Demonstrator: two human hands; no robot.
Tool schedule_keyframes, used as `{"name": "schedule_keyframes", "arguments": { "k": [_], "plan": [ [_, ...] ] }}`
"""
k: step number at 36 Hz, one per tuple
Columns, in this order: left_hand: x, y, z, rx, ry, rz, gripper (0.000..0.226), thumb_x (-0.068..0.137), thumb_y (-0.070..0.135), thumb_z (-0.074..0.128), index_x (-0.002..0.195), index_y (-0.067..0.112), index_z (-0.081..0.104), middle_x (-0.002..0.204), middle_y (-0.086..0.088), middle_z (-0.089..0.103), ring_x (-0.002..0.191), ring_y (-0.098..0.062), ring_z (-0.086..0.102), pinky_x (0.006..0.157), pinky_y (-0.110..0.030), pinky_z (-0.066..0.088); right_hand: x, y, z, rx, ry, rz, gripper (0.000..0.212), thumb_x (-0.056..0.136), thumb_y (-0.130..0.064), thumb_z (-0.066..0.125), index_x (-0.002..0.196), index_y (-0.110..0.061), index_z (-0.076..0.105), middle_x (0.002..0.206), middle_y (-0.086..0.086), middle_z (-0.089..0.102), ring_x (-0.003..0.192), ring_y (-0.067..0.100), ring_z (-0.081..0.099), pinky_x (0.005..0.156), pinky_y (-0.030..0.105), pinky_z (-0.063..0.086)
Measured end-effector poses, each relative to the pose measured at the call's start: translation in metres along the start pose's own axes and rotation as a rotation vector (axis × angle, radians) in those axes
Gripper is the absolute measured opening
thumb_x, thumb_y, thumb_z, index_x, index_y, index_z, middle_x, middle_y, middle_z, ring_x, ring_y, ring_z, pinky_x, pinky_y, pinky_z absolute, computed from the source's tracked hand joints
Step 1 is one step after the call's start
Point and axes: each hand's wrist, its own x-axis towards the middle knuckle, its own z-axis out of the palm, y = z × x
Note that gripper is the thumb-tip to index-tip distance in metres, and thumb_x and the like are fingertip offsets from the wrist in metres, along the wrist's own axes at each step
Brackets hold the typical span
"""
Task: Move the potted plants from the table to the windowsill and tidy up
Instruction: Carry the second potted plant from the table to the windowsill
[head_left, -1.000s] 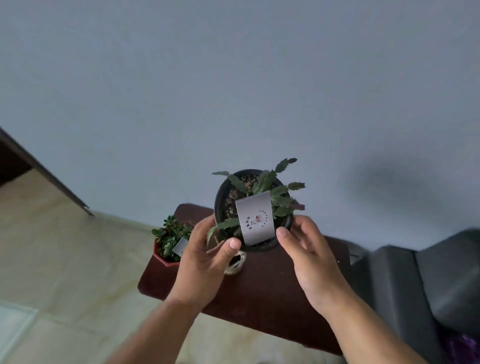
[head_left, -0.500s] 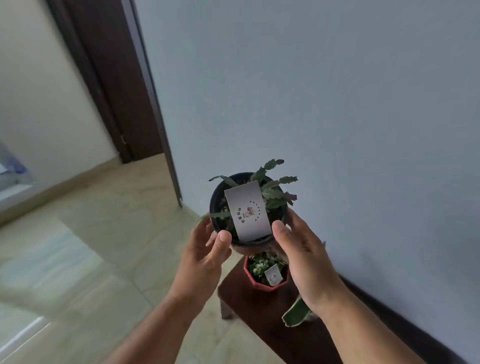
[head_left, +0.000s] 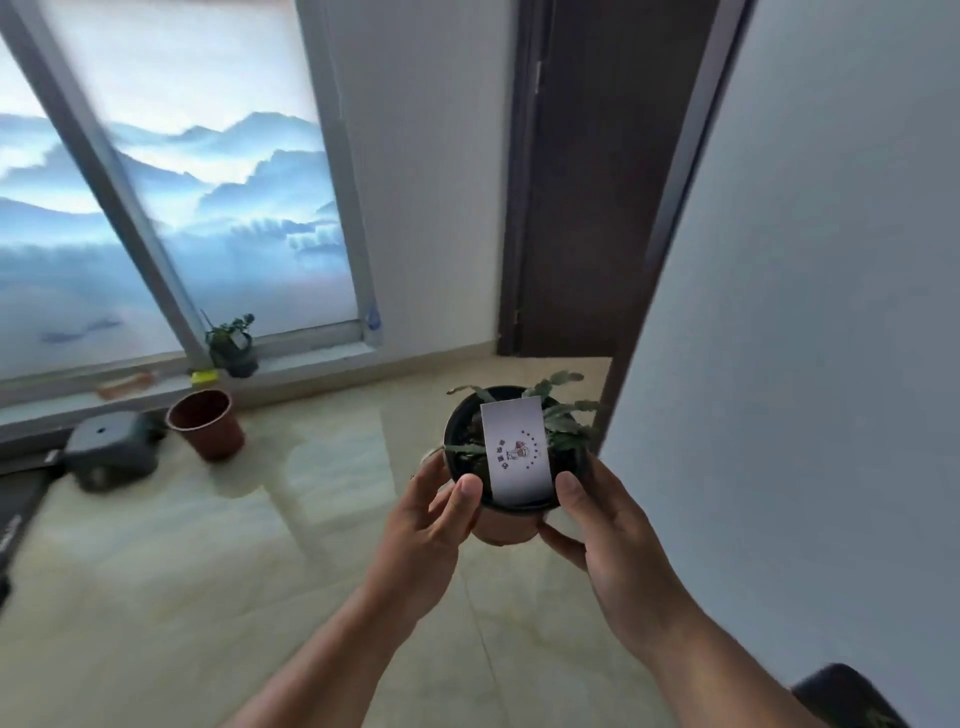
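Head view showed the left hand (head_left: 423, 525) and right hand (head_left: 610, 540) gripping a black potted plant (head_left: 511, 447) at frame centre, while a brown pot (head_left: 205, 423) and another plant (head_left: 231, 343) stood at left by the windowsill (head_left: 311, 358).

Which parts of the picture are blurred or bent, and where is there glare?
Head view: the window frame on the left is smeared by motion and leans from the wide-angle lens; the floor reflects window light in a pale patch; the black pot and both hands, left hand and right hand, look sharp.
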Motion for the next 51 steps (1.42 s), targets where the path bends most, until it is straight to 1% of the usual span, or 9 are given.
{"name": "schedule_keyframes", "arguments": {
  "k": [2,8,15,19,22,25,38,44,51],
  "plan": [
    [0.01,0.005,-0.033,0.003,0.057,0.017,0.029,0.103,0.009,0.044,0.128,0.019,0.054,0.101,0.025,0.076,0.094,0.008,0.07,0.072,-0.013,0.055,0.025,0.004,0.029,-0.004,-0.053,0.018,0.032,0.105,-0.027,0.047,0.134,-0.035,0.06,0.123,-0.02,0.072,0.114,0.0,0.067,0.093,0.028,0.059],
    [0.04,0.008,-0.103,0.003,0.203,0.048,0.028,0.103,0.014,0.047,0.126,0.027,0.057,0.105,0.029,0.074,0.098,0.012,0.068,0.071,-0.011,0.054,0.095,0.019,0.094,0.003,-0.165,0.081,0.031,0.104,-0.028,0.052,0.133,-0.035,0.062,0.129,-0.015,0.07,0.118,0.003,0.066,0.104,0.047,0.054],
    [0.102,-0.003,-0.165,0.01,0.332,0.044,0.032,0.092,0.033,0.054,0.124,0.03,0.059,0.115,0.018,0.074,0.109,0.0,0.069,0.08,-0.017,0.056,0.192,0.044,0.144,0.031,-0.274,0.136,0.032,0.104,-0.028,0.054,0.134,-0.034,0.062,0.132,-0.016,0.068,0.122,0.004,0.064,0.104,0.047,0.054],
    [0.162,-0.004,-0.193,0.014,0.365,0.04,0.027,0.096,0.025,0.051,0.122,0.025,0.058,0.109,0.018,0.076,0.102,0.001,0.071,0.075,-0.017,0.057,0.266,0.057,0.164,0.062,-0.341,0.149,0.031,0.104,-0.026,0.053,0.134,-0.032,0.061,0.129,-0.014,0.07,0.117,0.002,0.066,0.098,0.039,0.057],
    [0.202,0.0,-0.212,0.031,0.386,0.032,0.022,0.104,0.012,0.044,0.12,0.021,0.056,0.101,0.022,0.076,0.093,0.005,0.071,0.073,-0.017,0.058,0.317,0.063,0.178,0.088,-0.388,0.16,0.031,0.104,-0.026,0.054,0.133,-0.03,0.062,0.127,-0.013,0.071,0.115,0.002,0.068,0.096,0.038,0.058],
    [0.241,0.003,-0.233,0.053,0.43,0.017,0.02,0.103,0.014,0.045,0.118,0.022,0.057,0.102,0.021,0.075,0.093,0.005,0.07,0.075,-0.018,0.059,0.365,0.066,0.194,0.097,-0.423,0.183,0.032,0.104,-0.028,0.055,0.135,-0.029,0.061,0.129,-0.01,0.07,0.117,0.006,0.067,0.098,0.04,0.058],
    [0.356,0.005,-0.341,-0.027,0.495,0.0,0.032,0.1,0.019,0.05,0.132,0.02,0.053,0.123,0.002,0.071,0.105,-0.002,0.07,0.075,-0.019,0.057,0.505,0.07,0.288,0.031,-0.499,0.232,0.031,0.105,-0.025,0.052,0.135,-0.028,0.06,0.127,-0.011,0.072,0.108,-0.002,0.069,0.098,0.035,0.058],
    [0.416,-0.006,-0.422,-0.078,0.483,-0.009,0.029,0.103,0.016,0.048,0.131,0.019,0.053,0.116,0.013,0.074,0.112,-0.007,0.068,0.077,-0.018,0.057,0.575,0.088,0.355,-0.017,-0.499,0.258,0.033,0.105,-0.024,0.052,0.138,-0.029,0.058,0.125,-0.015,0.072,0.11,-0.003,0.068,0.105,0.041,0.055],
    [0.481,-0.012,-0.509,-0.098,0.462,-0.032,0.026,0.103,0.015,0.049,0.126,0.024,0.054,0.112,0.023,0.074,0.107,0.004,0.068,0.078,-0.016,0.056,0.651,0.111,0.427,-0.075,-0.468,0.299,0.037,0.106,-0.027,0.051,0.142,-0.035,0.055,0.133,-0.014,0.069,0.117,0.0,0.065,0.108,0.044,0.051]
  ]
}}
